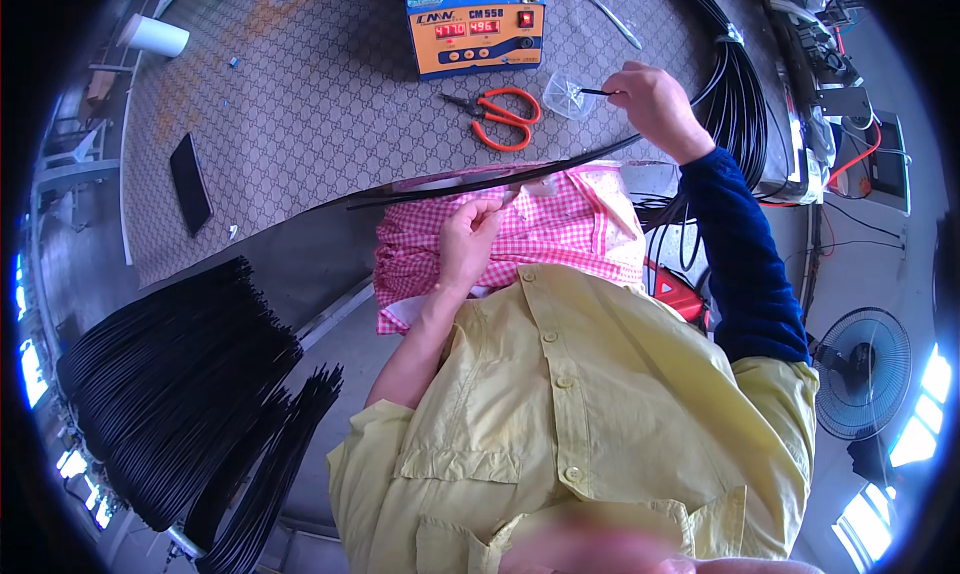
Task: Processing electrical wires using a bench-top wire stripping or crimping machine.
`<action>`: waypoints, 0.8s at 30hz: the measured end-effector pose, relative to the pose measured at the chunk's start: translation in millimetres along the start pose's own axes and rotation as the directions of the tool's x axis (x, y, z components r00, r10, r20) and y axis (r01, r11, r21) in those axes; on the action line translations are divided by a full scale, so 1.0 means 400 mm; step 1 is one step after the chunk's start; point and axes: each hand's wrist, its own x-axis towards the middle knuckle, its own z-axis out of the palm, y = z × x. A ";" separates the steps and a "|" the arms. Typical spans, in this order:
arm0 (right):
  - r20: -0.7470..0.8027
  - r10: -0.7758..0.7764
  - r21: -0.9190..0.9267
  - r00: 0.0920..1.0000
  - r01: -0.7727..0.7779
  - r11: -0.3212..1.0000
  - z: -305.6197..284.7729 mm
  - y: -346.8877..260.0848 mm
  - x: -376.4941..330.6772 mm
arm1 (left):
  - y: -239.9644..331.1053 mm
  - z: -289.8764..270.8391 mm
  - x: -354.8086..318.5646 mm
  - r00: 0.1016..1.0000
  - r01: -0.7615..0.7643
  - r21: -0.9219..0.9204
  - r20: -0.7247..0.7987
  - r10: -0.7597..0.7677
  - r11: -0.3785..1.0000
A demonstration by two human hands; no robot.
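Observation:
My right hand (655, 104), in a dark blue sleeve, is closed in a pinch on a thin black rod (596, 92). The rod's tip reaches into a small clear plastic dish (568, 96) on the table. Whether it is a cable end or a tool, I cannot tell. Below my right wrist, long black cables (560, 166) run along the table's near edge. My left hand (470, 242) is over my lap, just under these cables, its fingers curled together. Anything between those fingertips is too small to make out. Orange-handled cutters (508, 119) lie left of the dish.
Behind the dish stands a blue and orange control box (475, 29) with red digits. A spoon (600, 9), a black phone (190, 184) and a white cup (158, 36) are on the patterned table. Coiled cables (745, 104) hang at right; cut black cables (170, 374) are stacked at left.

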 end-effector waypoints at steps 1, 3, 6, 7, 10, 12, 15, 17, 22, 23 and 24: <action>0.031 0.006 0.012 1.000 -0.006 1.000 -0.010 0.000 0.004 | -0.001 0.000 0.000 1.000 0.006 0.001 -0.002 -0.006 1.000; 0.077 -0.008 0.034 0.997 0.005 0.999 -0.015 0.012 0.007 | -0.002 0.001 0.000 1.000 -0.009 0.015 -0.017 0.009 1.000; 0.144 -0.027 0.050 0.989 0.020 0.999 -0.014 0.039 0.025 | -0.013 0.001 0.003 0.999 -0.042 0.028 -0.031 0.043 0.999; 0.182 -0.009 0.041 0.983 0.001 0.999 -0.019 0.038 0.033 | -0.019 0.000 0.004 0.998 -0.055 0.032 -0.035 0.056 0.998; 0.249 -0.011 0.011 0.968 0.009 1.000 -0.022 0.039 0.059 | -0.032 -0.002 0.005 0.998 -0.055 0.023 -0.033 0.055 0.998; 0.293 -0.007 -0.033 0.956 0.018 0.999 -0.019 0.033 0.077 | -0.042 -0.001 0.007 0.999 -0.043 -0.014 -0.028 0.042 0.999; 0.349 0.018 -0.086 0.937 0.013 0.996 -0.014 0.025 0.097 | -0.042 -0.002 0.006 0.999 -0.035 -0.031 -0.022 0.035 0.999; 0.348 0.004 -0.056 0.938 0.016 0.998 -0.014 0.029 0.102 | -0.044 -0.004 0.006 0.999 -0.034 -0.037 -0.025 0.033 0.999; 0.345 0.029 0.163 0.938 -0.090 0.983 -0.064 0.031 0.093 | -0.043 -0.009 0.007 0.999 0.023 -0.056 0.031 -0.022 0.998; 0.356 0.050 0.232 0.933 -0.140 0.962 -0.088 0.017 0.092 | -0.044 -0.010 0.006 0.999 0.026 -0.058 0.029 -0.024 0.998; 0.370 0.084 0.306 0.925 -0.206 0.929 -0.111 0.008 0.097 | -0.047 -0.008 0.008 0.999 0.024 -0.062 0.029 -0.023 0.998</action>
